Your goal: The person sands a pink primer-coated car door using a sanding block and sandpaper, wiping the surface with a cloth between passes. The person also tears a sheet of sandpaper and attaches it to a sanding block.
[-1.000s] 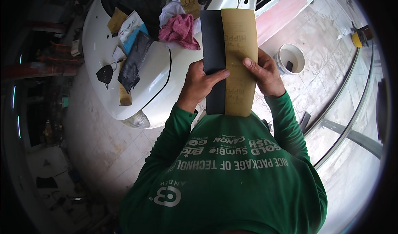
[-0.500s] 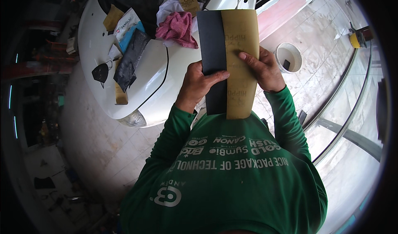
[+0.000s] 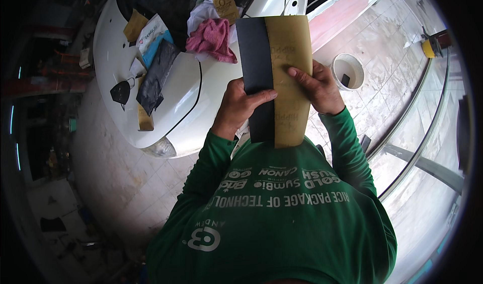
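A sheet of sandpaper (image 3: pixel 291 110), folded lengthwise, is held up in front of my chest. Its tan printed back lies on the right, and a dark grey abrasive strip shows along the left. My left hand (image 3: pixel 240 105) grips the left edge, with the thumb stretched across the dark strip to where it meets the tan part. My right hand (image 3: pixel 322 88) holds the right edge, its thumb pressed on the tan face. The fingers of both hands are mostly hidden behind the sheet.
A white car body (image 3: pixel 176 102) stands ahead to the left. On it lie a pink cloth (image 3: pixel 214 38), a black face mask (image 3: pixel 121 91), a dark plastic sheet (image 3: pixel 158 75) and pieces of tan paper (image 3: pixel 135 25). A white bucket (image 3: pixel 348 65) sits on the tiled floor at right.
Both hands keep their hold on the sandpaper, and the sheet's upper edge has dropped slightly. The surroundings have shifted a little in view.
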The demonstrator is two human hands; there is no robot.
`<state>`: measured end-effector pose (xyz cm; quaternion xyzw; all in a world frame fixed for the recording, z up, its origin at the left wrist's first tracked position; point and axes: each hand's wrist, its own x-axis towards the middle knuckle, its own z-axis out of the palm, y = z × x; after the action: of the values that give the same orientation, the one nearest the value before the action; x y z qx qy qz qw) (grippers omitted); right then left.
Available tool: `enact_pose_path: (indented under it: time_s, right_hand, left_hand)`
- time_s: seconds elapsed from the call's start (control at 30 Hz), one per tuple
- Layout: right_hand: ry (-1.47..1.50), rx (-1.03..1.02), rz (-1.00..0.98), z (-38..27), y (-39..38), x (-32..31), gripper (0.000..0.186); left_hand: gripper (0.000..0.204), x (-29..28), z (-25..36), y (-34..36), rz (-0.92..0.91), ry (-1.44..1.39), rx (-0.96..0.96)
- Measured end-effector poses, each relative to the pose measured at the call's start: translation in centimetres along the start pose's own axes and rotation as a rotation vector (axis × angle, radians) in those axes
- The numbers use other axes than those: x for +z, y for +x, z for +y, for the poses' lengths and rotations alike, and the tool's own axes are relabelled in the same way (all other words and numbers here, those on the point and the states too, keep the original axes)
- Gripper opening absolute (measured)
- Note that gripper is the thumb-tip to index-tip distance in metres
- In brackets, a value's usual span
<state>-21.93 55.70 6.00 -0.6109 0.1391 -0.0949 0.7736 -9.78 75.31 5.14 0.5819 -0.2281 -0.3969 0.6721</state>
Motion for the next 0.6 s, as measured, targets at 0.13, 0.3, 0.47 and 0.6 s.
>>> enact_pose_path:
  time_s: [0.13, 0.3, 0.47, 0.6]
  right_hand:
    - [0.065, -0.05, -0.001, -0.2, -0.6, 0.3, 0.049]
    - [0.084, 0.134, 0.009, 2.2, -3.0, -0.6, 0.04]
    - [0.07, 0.075, 0.103, 2.6, -2.2, -0.6, 0.036]
    - [-0.09, 0.131, 0.104, 2.4, -2.2, -0.8, 0.054]
  left_hand:
    - [0.022, 0.3, 0.0, 0.1, 0.076, -0.002, 0.037]
    - [0.02, -1.1, -0.2, 1.1, 0.191, 0.007, 0.105]
    - [0.019, 0.0, -0.6, 1.7, 0.257, -0.084, 0.153]
    - [0.019, -0.2, -0.9, 2.3, 0.32, -0.166, 0.211]
